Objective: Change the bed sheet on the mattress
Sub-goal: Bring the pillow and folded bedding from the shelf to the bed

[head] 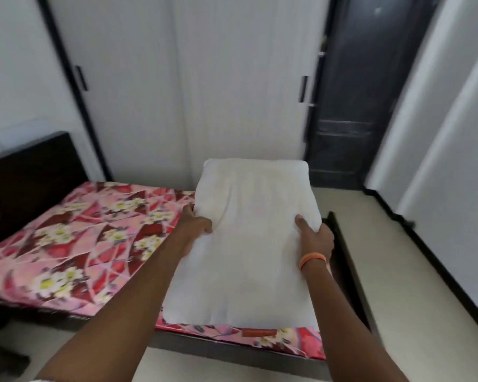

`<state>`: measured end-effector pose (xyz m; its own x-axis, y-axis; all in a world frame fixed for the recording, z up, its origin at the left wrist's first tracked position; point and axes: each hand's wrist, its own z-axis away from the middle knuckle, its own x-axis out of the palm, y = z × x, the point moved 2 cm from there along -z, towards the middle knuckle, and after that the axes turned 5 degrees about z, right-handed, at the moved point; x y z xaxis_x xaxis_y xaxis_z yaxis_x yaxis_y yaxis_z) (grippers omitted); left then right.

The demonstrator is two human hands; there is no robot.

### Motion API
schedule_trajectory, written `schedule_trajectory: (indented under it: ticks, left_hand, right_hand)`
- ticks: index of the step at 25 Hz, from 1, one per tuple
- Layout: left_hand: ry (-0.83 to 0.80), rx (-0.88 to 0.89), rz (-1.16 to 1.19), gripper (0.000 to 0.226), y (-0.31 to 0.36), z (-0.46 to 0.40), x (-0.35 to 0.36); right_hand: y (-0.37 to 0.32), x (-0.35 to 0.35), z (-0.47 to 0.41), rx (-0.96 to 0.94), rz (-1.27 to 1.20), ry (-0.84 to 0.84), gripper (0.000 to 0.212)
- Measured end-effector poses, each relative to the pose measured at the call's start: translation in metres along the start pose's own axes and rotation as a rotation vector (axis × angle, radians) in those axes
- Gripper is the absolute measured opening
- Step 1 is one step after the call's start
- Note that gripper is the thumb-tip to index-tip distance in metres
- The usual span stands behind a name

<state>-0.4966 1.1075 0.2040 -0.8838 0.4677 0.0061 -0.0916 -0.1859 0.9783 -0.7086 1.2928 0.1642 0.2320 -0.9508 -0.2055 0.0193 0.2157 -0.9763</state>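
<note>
A white sliding wardrobe (pixel 204 86) with black handles is seen across the back wall, with a dark door (pixel 362 92) to its right. A mattress (pixel 75 238) covered by a red and pink floral bed sheet (pixel 116 216) is laid on a dark bed frame (pixel 232 351), with a dark headboard (pixel 25 183) at the left. A white pillow (pixel 249 238) is held above the near right corner of the mattress. Its left edge is gripped by the left hand (pixel 198 226), fingers curled round it. Its right edge is gripped by the right hand (pixel 316 239), thumb pressed on top, the other fingers hidden beneath. An orange wristband (pixel 312 260) is worn on the right wrist.
</note>
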Motion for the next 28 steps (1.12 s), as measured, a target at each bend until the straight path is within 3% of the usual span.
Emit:
schedule_trajectory:
  ticks: [7, 11, 15, 20, 25, 28]
  left_hand:
    - [0.419, 0.033, 0.16, 0.057, -0.008, -0.057, -0.253]
    - [0.545, 0.045, 0.282, 0.06, -0.006, -0.111, -0.367]
    - [0.691, 0.05, 0.202, 0.056, 0.011, -0.184, -0.46]
    - [0.744, 0.022, -0.034, 0.057, 0.036, -0.287, -0.568]
    - [0.66, 0.01, -0.246, 0.056, 0.039, -0.413, -0.675]
    - [0.586, 0.001, -0.349, 0.057, 0.033, -0.509, -0.752]
  right_hand:
    - [-0.038, 0.289, 0.078, -0.083, 0.039, -0.354, 0.057]
    - [-0.041, 0.444, 0.112, -0.056, 0.002, -0.505, 0.051]
    - [-0.044, 0.587, 0.132, 0.018, -0.031, -0.604, 0.046]
    - [-0.05, 0.735, 0.15, 0.178, -0.064, -0.73, 0.047]
    - [-0.023, 0.889, 0.162, 0.391, -0.019, -0.889, 0.082]
    - [0.012, 0.999, 0.171, 0.558, 0.005, -0.912, 0.065]
